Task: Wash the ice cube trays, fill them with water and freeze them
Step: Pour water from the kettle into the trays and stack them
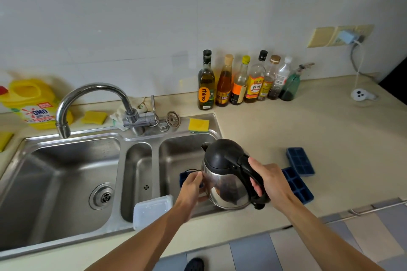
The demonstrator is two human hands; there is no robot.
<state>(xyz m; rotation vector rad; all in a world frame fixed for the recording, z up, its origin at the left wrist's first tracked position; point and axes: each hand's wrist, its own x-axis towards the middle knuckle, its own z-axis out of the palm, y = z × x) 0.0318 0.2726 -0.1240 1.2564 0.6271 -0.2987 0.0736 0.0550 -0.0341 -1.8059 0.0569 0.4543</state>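
Kettle [224, 174] over steel sink [123, 138]; trays [300, 160] on beige counter [308, 125].

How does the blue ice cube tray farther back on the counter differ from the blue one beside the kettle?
The far dark blue plastic ice cube tray lies wholly in view; the near blue ice cube tray is partly hidden by the right hand on the steel kettle. The far tray touches nothing but the beige counter. Both show two rows of cells.

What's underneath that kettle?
Under the kettle a dark blue tray pokes out at its left, in the right sink basin. The kettle and left hand cover most of it, so its contents stay hidden.
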